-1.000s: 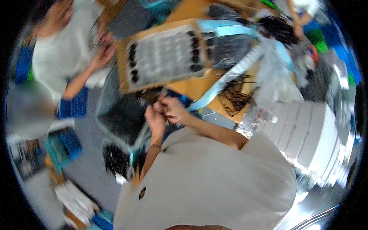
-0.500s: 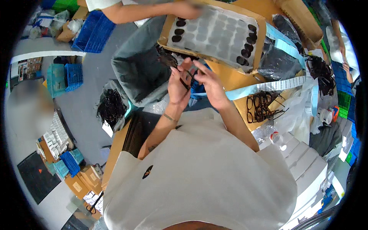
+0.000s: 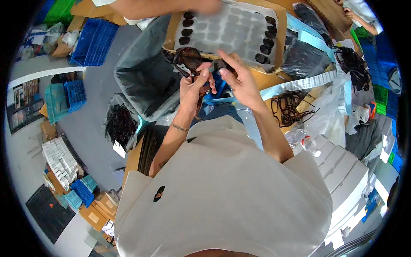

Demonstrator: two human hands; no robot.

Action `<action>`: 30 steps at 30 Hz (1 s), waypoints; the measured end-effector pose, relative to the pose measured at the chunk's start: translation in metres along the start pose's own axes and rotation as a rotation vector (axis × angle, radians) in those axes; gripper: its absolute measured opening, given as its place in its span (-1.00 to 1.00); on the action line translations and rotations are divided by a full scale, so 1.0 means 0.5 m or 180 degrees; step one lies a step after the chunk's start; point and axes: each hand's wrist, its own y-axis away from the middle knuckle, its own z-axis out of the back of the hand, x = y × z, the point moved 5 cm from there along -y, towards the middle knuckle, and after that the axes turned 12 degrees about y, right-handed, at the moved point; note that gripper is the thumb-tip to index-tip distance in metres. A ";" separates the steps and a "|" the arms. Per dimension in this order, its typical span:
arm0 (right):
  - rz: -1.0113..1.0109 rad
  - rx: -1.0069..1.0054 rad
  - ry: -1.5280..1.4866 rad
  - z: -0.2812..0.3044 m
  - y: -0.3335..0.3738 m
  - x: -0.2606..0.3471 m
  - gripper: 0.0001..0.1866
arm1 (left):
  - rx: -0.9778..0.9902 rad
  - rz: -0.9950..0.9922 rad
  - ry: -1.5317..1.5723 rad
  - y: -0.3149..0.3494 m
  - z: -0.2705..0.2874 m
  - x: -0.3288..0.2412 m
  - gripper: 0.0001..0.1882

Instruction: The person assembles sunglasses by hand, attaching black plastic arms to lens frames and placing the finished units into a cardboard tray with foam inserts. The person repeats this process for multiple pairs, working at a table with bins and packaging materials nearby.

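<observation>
My left hand [image 3: 197, 85] grips a pair of dark sunglasses [image 3: 187, 58], its fingers closed round the lower part. One large brownish lens and part of the frame stick out above the fingers; the rest is hidden. To its right, my right hand [image 3: 245, 83] has the index finger stretched and the thumb bent toward it. Between them is a dark lens-like piece [image 3: 222, 65], partly covered. Just beyond both hands lies a shallow cardboard box [image 3: 280, 43], with dark lenses [image 3: 269, 43] bare along both sides and whitish sheeting over the middle ones.
Another person's arm [image 3: 171, 8] reaches over the box from the far left. Several black eyeglass frames [image 3: 291, 107] lie right of my right forearm, by a pale blue label strip [image 3: 299, 85]. A grey lined bin [image 3: 143, 73] and a bag of dark pieces [image 3: 121, 124] stand left.
The sunglasses now show a lens turned upward above my left hand. My right hand has moved slightly right, with a dark piece now visible at its fingers. The view has shifted a little.
</observation>
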 end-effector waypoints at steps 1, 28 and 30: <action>-0.0231 0.0096 -0.0442 -0.005 0.002 -0.008 -0.57 | -0.0058 0.0064 -0.0019 -0.002 -0.008 -0.002 -0.72; -0.0016 -0.1997 0.1461 0.322 -0.250 -0.126 -0.75 | 0.0283 0.0972 -0.1600 0.039 -0.002 -0.032 -0.80; 0.0279 -0.0322 0.1123 0.219 -0.141 -0.020 -0.71 | 0.0822 0.0941 -0.2623 0.029 -0.039 -0.053 -0.81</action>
